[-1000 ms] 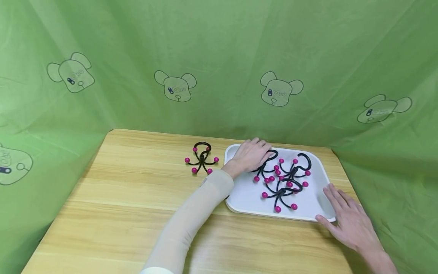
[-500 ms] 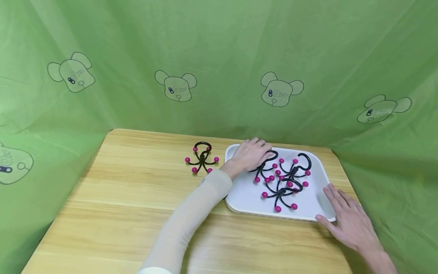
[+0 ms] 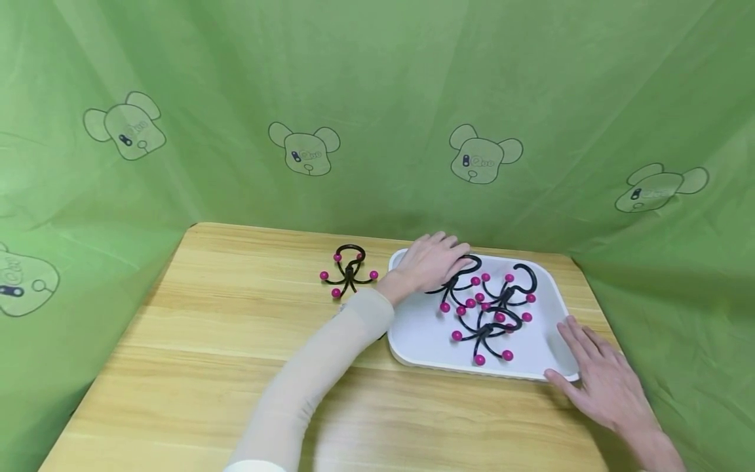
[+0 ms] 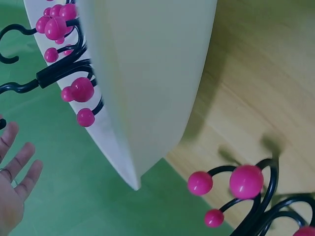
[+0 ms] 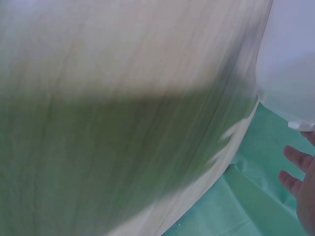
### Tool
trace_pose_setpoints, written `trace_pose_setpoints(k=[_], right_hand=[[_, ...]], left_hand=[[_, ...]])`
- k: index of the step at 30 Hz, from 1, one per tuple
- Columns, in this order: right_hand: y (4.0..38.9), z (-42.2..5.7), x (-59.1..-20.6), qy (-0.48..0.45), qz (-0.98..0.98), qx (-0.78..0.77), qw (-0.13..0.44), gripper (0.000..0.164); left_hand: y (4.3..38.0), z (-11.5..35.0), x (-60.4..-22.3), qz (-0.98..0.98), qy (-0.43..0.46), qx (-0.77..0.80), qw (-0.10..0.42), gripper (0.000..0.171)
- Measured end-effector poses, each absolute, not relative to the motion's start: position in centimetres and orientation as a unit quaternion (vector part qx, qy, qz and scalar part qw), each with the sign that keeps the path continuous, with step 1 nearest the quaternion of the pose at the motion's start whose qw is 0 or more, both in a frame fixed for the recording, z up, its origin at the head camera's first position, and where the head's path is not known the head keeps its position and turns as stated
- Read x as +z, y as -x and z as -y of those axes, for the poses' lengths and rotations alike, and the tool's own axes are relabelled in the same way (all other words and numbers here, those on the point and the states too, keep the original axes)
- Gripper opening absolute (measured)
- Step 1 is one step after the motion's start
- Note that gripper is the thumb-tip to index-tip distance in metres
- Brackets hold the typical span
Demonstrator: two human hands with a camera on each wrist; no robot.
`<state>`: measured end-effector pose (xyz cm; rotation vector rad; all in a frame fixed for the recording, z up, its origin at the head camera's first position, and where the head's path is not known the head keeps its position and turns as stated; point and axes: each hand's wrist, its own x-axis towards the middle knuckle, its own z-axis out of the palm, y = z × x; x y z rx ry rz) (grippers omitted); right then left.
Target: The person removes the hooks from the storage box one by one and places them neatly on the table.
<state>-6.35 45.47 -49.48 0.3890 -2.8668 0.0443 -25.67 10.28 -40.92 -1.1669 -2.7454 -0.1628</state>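
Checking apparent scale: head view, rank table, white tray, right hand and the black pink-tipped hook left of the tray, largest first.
1. Table
2. White tray
3. Right hand, possibly enlarged by nearness
4. Black pink-tipped hook, partly hidden behind the sleeve

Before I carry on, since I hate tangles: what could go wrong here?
The pink-tipped piece at the left hand could tangle with the two neighbours crowding it in the tray. The left sleeve might knock the piece beside the tray, which it partly hides. The right hand, at the tray's corner, could shift it.
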Motion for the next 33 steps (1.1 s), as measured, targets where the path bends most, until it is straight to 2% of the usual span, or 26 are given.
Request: trace_pose_setpoints(k=[17, 33], right_hand=[[6.3, -45.6, -49.7, -0.131, 0.984, 0.022, 0.119, 0.097], [6.2, -45.5, -49.5, -0.124, 0.985, 0.022, 0.115, 0.096]], left_hand=[[25.2, -7.7, -38.1, 0.902, 0.408, -0.069, 0.123, 0.040], [23.3, -4.9, -35.0, 0.883, 0.431, -0.069, 0.173, 0.034]])
